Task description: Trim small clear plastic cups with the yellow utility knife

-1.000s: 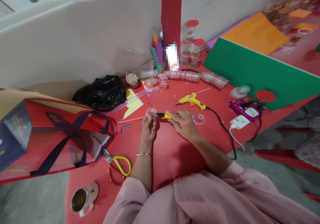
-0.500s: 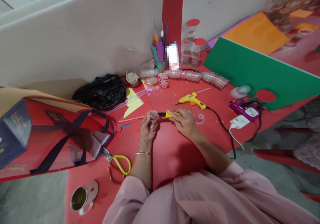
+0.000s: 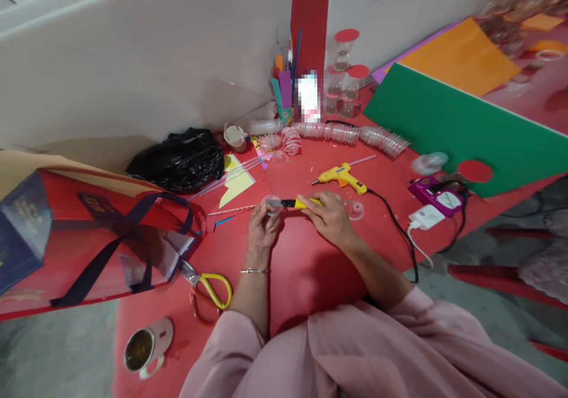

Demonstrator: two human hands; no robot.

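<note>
Between the fingers of my left hand (image 3: 262, 227) is a small clear plastic lid (image 3: 271, 209), partly hidden by the fingertips. My right hand (image 3: 329, 216) is closed around the yellow handle of a utility knife (image 3: 294, 203). The blade points left and lies over the lid; whether it cuts into the plastic I cannot tell. Another clear plastic lid (image 3: 355, 210) lies on the red table just right of my right hand. Beyond that hand rests a yellow hot glue gun (image 3: 341, 175) with a stick in its back end.
Scissors (image 3: 213, 288), a mug (image 3: 148, 346) and a large red bag (image 3: 102, 238) are at the left. A black plastic bag (image 3: 181, 160) sits against the wall. Nested clear cups (image 3: 341, 133) line the back. A purple power strip (image 3: 437, 194) and cords are at the right, beside green board (image 3: 457, 126).
The camera view has shifted very slightly. My hands, the knife and the lid hold almost the same position.
</note>
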